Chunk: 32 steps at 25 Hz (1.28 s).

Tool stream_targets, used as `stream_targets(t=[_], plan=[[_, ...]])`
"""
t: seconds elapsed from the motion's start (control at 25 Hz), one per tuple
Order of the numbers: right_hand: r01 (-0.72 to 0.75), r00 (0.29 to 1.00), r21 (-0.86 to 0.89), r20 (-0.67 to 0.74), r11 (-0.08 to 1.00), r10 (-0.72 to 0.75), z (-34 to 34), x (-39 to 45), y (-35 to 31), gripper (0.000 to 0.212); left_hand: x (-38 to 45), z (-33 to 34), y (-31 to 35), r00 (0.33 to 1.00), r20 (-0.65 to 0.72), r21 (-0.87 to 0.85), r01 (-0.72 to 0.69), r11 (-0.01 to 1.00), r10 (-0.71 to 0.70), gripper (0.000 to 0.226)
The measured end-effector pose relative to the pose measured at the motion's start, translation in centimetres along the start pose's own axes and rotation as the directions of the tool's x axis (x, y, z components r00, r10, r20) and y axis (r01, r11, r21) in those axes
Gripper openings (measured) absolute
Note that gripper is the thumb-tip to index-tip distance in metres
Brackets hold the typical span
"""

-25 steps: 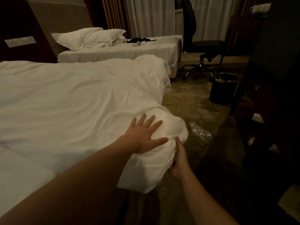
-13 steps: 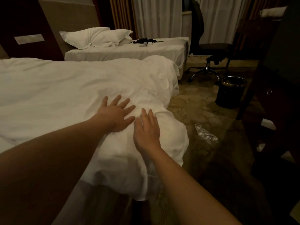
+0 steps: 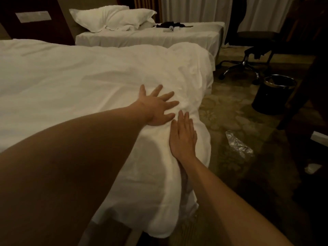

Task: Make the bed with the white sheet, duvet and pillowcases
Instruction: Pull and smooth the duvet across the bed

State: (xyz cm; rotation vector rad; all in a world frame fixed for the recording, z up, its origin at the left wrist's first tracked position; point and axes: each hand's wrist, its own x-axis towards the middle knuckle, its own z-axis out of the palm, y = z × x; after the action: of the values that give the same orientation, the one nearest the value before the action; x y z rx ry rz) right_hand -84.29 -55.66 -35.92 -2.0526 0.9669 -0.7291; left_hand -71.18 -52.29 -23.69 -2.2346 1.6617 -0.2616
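A white duvet covers the near bed and bunches up along its foot edge, with a corner hanging down toward the floor. My left hand lies flat on the duvet near that edge, fingers spread wide. Just beside it, my right hand presses flat on the bunched fold, fingers straight and together. Neither hand holds any cloth. Two white pillows lie at the head of the far bed, which has a white sheet on it.
A black waste bin stands on the patterned carpet to the right. An office chair is beyond it. Crumpled clear plastic lies on the floor near the bed. Dark items rest on the far bed. Dark furniture fills the right side.
My right hand left the duvet's hanging corner and came up flat onto the top. Both hands slid along the foot edge away from me, the left spreading wider.
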Motion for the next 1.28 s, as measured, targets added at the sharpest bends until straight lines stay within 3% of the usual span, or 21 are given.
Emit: stream_targets(t=[0.04,0.12,0.16,0.2,0.28,0.36,0.44,0.48,0.52,0.6,0.68,0.72,0.8,0.84,0.92,1.08,1.16,1.28], plan=[[-0.101,0.992,0.026,0.081,0.995,0.099,0.5,0.6,0.4,0.064,0.3,0.6,-0.8,0.999,-0.021,0.000,0.029,1.000,-0.029,0.072],[-0.398,0.885,0.026,0.271,0.917,0.377,0.3,1.1,1.5,0.072,0.5,1.5,-2.5,0.989,-0.053,-0.044,0.135,0.990,-0.137,0.083],[-0.472,0.836,-0.020,0.307,0.881,0.455,-0.1,1.0,1.8,0.072,0.6,1.8,-3.1,0.980,-0.052,-0.076,0.189,0.979,-0.193,0.085],[-0.480,0.837,-0.055,0.273,0.876,0.475,-0.6,1.0,1.9,0.068,0.8,1.8,-3.3,0.974,-0.046,-0.098,0.218,0.971,-0.223,0.086],[-0.388,0.918,-0.009,0.090,0.922,0.387,-1.5,1.2,0.7,0.059,0.7,1.5,-3.1,0.976,-0.044,-0.134,0.205,0.969,-0.213,0.083],[-0.145,0.987,0.064,-0.053,0.987,0.149,-1.4,0.6,-2.0,0.060,-0.4,0.9,-2.3,0.990,-0.067,-0.173,0.109,0.979,-0.122,0.074],[0.114,0.993,-0.041,0.001,0.993,-0.114,-0.3,-1.4,-4.7,0.063,-2.6,0.8,-2.2,0.997,-0.073,-0.160,0.015,0.987,-0.027,0.064],[0.164,0.986,-0.095,0.057,0.982,-0.159,0.7,-2.8,-5.1,0.063,-4.1,1.0,-2.5,0.997,-0.069,-0.136,0.006,0.991,-0.015,0.061],[0.101,0.988,-0.129,0.128,0.986,-0.084,1.3,-4.5,-5.3,0.063,-5.7,1.2,-2.9,0.997,-0.069,-0.116,0.022,0.993,-0.030,0.059],[-0.164,0.957,-0.163,0.212,0.973,0.196,1.9,-7.6,-3.7,0.067,-8.9,1.7,-3.7,0.993,-0.064,-0.119,0.092,0.989,-0.100,0.059],[-0.379,0.857,-0.202,0.293,0.903,0.425,1.2,-10.4,-2.8,0.073,-12.2,2.0,-3.7,0.989,-0.031,-0.134,0.140,0.981,-0.145,0.060],[-0.415,0.833,-0.203,0.308,0.887,0.460,0.8,-11.0,-3.0,0.075,-13.6,2.1,-3.3,0.989,-0.015,-0.142,0.143,0.980,-0.146,0.061],[-0.310,0.910,-0.122,0.250,0.943,0.331,0.6,-11.8,-4.7,0.070,-16.1,2.2,-2.1,0.994,0.014,-0.175,0.107,0.979,-0.106,0.061],[-0.167,0.965,-0.068,0.194,0.984,0.177,0.8,-12.7,-6.2,0.065,-17.2,2.2,-1.5,0.997,0.023,-0.188,0.077,0.979,-0.074,0.060],[0.040,0.993,0.017,0.107,0.999,-0.042,1.9,-15.0,-7.9,0.058,-19.0,2.2,-0.4,0.999,0.029,-0.185,0.019,0.983,-0.014,0.056],[-0.192,0.951,-0.041,0.240,0.981,0.196,4.0,-19.1,-5.2,0.060,-21.7,2.5,1.2,0.995,0.069,-0.135,-0.062,0.989,0.072,0.049],[-0.198,0.945,-0.039,0.258,0.979,0.202,2.6,-18.2,-5.0,0.063,-21.3,1.8,0.7,0.993,0.086,-0.169,-0.061,0.984,0.076,0.051],[-0.131,0.980,-0.033,0.150,0.991,0.135,0.1,-14.5,-6.4,0.061,-18.8,0.2,-0.5,0.995,0.097,-0.192,-0.008,0.981,0.027,0.058]])
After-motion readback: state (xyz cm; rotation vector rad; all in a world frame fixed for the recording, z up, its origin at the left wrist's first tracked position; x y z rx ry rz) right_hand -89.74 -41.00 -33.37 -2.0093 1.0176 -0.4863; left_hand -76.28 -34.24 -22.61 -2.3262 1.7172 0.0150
